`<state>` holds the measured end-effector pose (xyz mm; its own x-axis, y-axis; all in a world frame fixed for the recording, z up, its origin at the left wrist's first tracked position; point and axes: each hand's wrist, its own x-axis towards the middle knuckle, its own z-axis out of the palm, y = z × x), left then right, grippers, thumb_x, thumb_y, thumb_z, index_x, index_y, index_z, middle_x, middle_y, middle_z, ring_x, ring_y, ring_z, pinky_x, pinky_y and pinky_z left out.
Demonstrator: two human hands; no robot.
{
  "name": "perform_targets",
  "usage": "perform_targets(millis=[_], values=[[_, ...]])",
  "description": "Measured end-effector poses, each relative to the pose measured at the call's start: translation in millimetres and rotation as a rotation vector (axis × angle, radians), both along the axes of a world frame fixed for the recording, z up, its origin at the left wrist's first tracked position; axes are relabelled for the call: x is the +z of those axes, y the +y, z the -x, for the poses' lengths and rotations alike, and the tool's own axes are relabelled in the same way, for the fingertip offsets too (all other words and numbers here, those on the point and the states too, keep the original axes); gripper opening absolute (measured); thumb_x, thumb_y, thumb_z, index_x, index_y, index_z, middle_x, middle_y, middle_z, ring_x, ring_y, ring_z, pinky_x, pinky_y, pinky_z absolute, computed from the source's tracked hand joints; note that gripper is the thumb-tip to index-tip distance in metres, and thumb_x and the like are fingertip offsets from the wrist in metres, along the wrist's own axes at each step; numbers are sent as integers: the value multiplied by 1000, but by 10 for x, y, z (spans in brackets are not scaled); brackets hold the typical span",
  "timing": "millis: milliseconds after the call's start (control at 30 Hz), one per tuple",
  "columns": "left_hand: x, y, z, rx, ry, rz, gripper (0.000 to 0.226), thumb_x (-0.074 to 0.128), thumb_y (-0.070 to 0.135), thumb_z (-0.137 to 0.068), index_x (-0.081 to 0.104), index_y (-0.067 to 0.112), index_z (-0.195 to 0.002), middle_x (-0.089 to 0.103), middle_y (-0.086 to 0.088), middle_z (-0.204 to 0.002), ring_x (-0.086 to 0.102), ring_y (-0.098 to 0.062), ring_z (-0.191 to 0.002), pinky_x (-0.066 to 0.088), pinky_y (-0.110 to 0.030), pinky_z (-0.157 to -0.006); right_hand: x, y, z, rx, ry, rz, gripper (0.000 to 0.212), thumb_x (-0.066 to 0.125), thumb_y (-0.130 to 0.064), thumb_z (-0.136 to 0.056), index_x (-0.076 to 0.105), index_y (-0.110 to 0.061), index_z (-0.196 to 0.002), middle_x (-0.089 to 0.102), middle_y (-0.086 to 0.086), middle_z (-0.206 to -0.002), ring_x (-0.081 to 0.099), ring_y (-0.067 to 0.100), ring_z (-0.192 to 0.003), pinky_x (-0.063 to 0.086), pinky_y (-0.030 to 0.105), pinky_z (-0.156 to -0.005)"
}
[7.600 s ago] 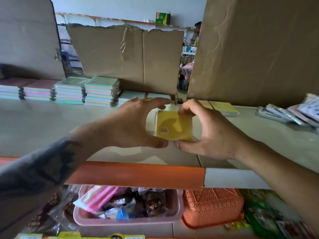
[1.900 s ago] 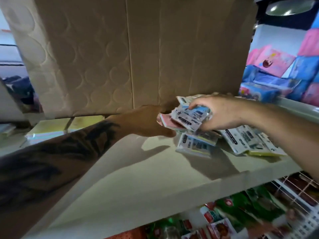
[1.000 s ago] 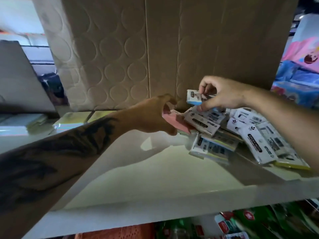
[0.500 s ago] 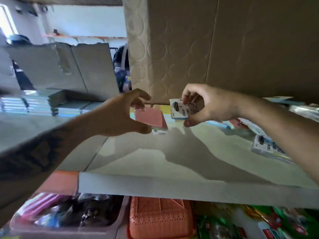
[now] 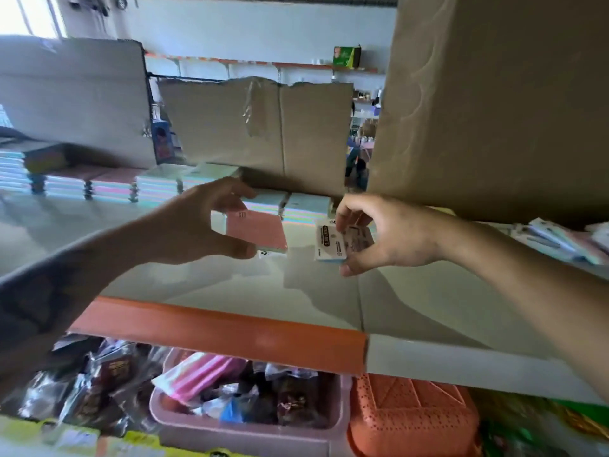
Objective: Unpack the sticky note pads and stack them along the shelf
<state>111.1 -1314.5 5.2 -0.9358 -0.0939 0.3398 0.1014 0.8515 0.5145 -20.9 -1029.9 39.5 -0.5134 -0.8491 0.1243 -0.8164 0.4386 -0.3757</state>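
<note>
Several pad stacks (image 5: 158, 188) line the pale shelf (image 5: 230, 285).

This is a small retail shop — a stationery or general goods store by the look of its stock. A long pale shelf (image 5: 230, 285) with an orange front edge carries rows of stacked sticky note pads (image 5: 108, 189) in pastel colours, and more packaged pads (image 5: 560, 240) lie heaped at the right. Below it sit a pink plastic basket (image 5: 250, 437) full of wrapped goods and an orange perforated basket (image 5: 412, 420). Torn cardboard sheets (image 5: 257, 133) and a large carton (image 5: 494, 103) stand at the shelf's back — and beyond them, wall shelves (image 5: 263, 64) hold more boxed merchandise.
</note>
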Motion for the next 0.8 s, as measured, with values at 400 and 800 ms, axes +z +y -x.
perform_targets(millis=[400, 800], values=[[-390, -805, -211, -57, -67, -86, 82, 80, 70, -50, 53, 50, -125, 64, 23, -115, 62, -6, -111, 50, -37, -101, -200, -811, -330, -53, 49, -104, 50, 85, -62, -69, 59, -38, -103, 56, -14, -106, 57, 4, -94, 51, 32, -87], [-319, -604, -352, 35, 138, -65, 73, 86, 54, -55, 55, 43, -120, 68, 20, -106, 63, 2, -103, 49, -30, -90, -58, -1136, -430, -77, 9, 12, 43, 71, -70, -77, 63, -37, -103, 62, -19, -111, 61, 3, -103, 49, 33, -95]])
